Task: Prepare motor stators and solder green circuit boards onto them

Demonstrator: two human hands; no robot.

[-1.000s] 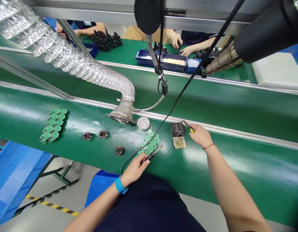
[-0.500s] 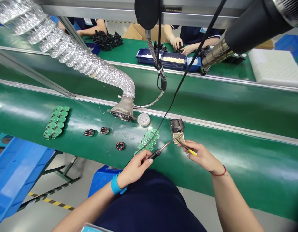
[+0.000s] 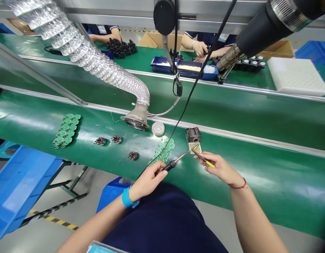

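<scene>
My left hand (image 3: 151, 178) is closed around the black handle of a soldering iron (image 3: 174, 163), its metal tip pointing right. In my right hand (image 3: 222, 169) are tweezers (image 3: 206, 161) with a yellow grip, gripped between the fingers. Both tool tips come close together over the sponge tray (image 3: 198, 150) at the front of a dark iron stand (image 3: 193, 134). Whether the tips touch, or hold something small, I cannot tell. Left of the stand, a panel of green circuit boards (image 3: 166, 153) lies partly behind the iron's black cable (image 3: 184, 114).
A fume duct's metal hood (image 3: 137, 116) hangs over the bench beside a round silvery tin (image 3: 158, 129). Wound motor stators (image 3: 100, 141) and another green board stack (image 3: 67, 131) lie leftward. A heat gun (image 3: 262, 31) hangs upper right. Co-workers' hands (image 3: 201, 48) are across the bench.
The view has shifted slightly, so the bench items sit a little further right. Both hands keep nearly the same pose, with the iron and tweezers still near the sponge tray.
</scene>
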